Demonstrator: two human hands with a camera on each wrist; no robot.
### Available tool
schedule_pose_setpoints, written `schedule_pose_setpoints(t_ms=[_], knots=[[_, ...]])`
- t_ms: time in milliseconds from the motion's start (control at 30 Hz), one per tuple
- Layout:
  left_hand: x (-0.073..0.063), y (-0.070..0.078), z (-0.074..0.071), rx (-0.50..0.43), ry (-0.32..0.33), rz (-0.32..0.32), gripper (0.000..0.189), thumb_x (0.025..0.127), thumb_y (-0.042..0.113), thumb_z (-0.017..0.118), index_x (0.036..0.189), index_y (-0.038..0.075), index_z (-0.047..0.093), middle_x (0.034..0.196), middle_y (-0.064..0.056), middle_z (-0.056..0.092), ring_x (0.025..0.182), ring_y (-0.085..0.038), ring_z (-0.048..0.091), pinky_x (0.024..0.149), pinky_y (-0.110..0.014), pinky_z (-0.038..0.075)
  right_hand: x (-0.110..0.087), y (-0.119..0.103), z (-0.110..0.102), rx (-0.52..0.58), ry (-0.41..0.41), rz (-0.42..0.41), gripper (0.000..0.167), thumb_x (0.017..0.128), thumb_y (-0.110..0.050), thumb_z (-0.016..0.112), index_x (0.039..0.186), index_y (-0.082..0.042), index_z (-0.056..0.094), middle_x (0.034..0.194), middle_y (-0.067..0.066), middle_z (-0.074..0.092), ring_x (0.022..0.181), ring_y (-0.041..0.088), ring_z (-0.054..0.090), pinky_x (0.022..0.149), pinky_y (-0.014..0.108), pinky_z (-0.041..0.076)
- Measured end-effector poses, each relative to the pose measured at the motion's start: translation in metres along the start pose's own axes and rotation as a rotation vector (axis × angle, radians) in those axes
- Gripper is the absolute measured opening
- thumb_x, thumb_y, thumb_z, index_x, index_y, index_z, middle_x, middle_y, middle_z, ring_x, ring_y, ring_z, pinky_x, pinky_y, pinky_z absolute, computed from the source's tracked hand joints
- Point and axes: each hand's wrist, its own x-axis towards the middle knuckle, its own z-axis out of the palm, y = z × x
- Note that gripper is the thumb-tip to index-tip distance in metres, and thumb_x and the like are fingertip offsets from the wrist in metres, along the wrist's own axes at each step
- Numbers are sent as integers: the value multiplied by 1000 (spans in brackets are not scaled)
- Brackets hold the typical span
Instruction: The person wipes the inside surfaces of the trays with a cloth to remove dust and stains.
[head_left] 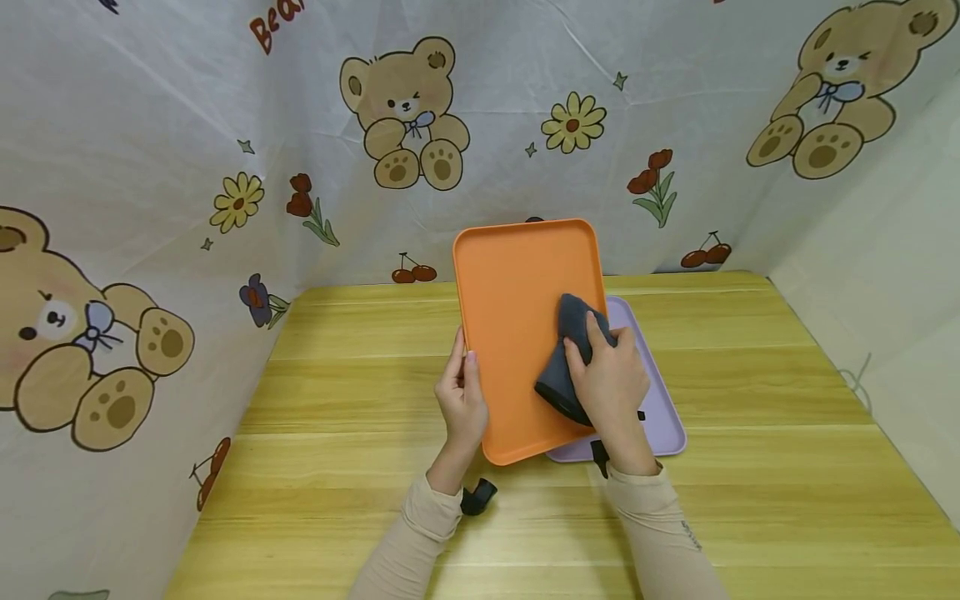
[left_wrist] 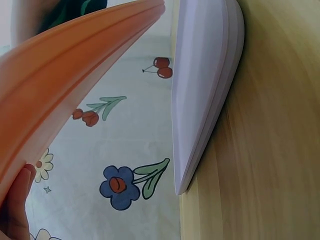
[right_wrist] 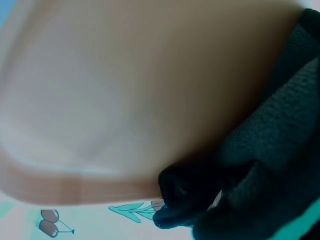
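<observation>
An orange rectangular tray [head_left: 517,317] is held up, tilted, above the table. My left hand [head_left: 461,404] grips its left edge, thumb on the near side; in the left wrist view a finger [left_wrist: 19,200] lies against the tray [left_wrist: 45,85]. My right hand [head_left: 611,375] holds a bunched dark grey cloth [head_left: 558,375] against the tray's inner face near the right edge. In the right wrist view the cloth [right_wrist: 280,130] is dark and folded beside the blurred tray [right_wrist: 100,100]. Behind it lies a lilac tray [head_left: 660,417], partly hidden, flat on the table.
The wooden table [head_left: 337,400] has a pale curtain [head_left: 495,208] printed with bears and flowers along its back and left. A white wall [head_left: 885,250] stands on the right. Black straps [head_left: 478,497] show at the wrists.
</observation>
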Motion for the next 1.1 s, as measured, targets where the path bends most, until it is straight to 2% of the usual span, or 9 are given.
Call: schedule_pose_setpoints(t_ms=[67, 433, 500, 533, 633, 700, 800, 1033, 1100], knots=[[0, 0, 0, 7, 2, 2, 40, 101, -3, 44, 140, -11, 45, 61, -22, 47, 48, -2, 28, 43, -20, 29, -1, -1, 1, 4, 12, -7, 53, 93, -42, 63, 139, -16, 57, 114, 26, 54, 77, 40, 60, 52, 53, 47], [0, 0, -1, 14, 13, -23, 40, 102, 0, 44, 140, -10, 45, 71, -26, 52, 50, -1, 27, 46, -19, 28, -13, -14, 3, 8, 58, -117, 49, 91, -39, 68, 134, -16, 62, 110, 25, 56, 74, 38, 61, 48, 51, 48], [0, 0, -1, 8, 15, -28, 40, 102, 0, 43, 141, -10, 44, 84, -32, 59, 51, -1, 28, 47, -18, 29, -15, -18, 3, 9, 61, -139, 48, 91, -38, 68, 133, -17, 63, 110, 25, 56, 75, 37, 61, 47, 50, 48], [0, 0, -1, 5, 14, -32, 40, 102, 1, 43, 141, -10, 44, 98, -35, 61, 51, -1, 29, 48, -18, 30, -16, -20, 3, 7, 63, -151, 48, 90, -38, 69, 133, -17, 63, 110, 25, 57, 75, 37, 61, 47, 50, 48], [0, -1, -2, -4, 13, -41, 40, 103, 1, 42, 141, -9, 43, 135, -33, 52, 51, -2, 30, 49, -18, 31, -19, -24, 5, 5, 71, -188, 49, 89, -37, 71, 133, -17, 63, 109, 25, 57, 74, 36, 61, 44, 48, 47], [0, 0, -2, -6, 8, -48, 40, 103, 2, 42, 142, -9, 43, 144, -29, 44, 51, -2, 30, 50, -19, 32, -22, -27, 5, 5, 76, -207, 49, 89, -37, 71, 133, -18, 64, 108, 24, 57, 72, 35, 60, 42, 46, 46], [0, 0, -2, -1, 6, -55, 40, 104, 4, 42, 142, -8, 43, 145, -27, 43, 50, -3, 28, 50, -19, 31, -25, -31, 5, 5, 77, -234, 49, 88, -37, 72, 133, -19, 64, 106, 23, 57, 70, 33, 59, 39, 42, 43], [0, 0, -2, -11, 2, -79, 41, 104, 7, 42, 143, -8, 42, 145, -27, 43, 57, 0, 40, 57, -12, 39, -31, -43, 4, -11, 68, -291, 49, 87, -37, 74, 131, -19, 65, 106, 23, 58, 72, 33, 58, 42, 42, 45], [0, -1, -2, -5, 3, -81, 41, 104, 7, 42, 143, -8, 42, 130, -33, 56, 54, 0, 36, 54, -12, 36, -33, -46, 4, -23, 71, -313, 50, 85, -37, 76, 131, -19, 65, 106, 23, 59, 74, 34, 60, 42, 42, 45]])
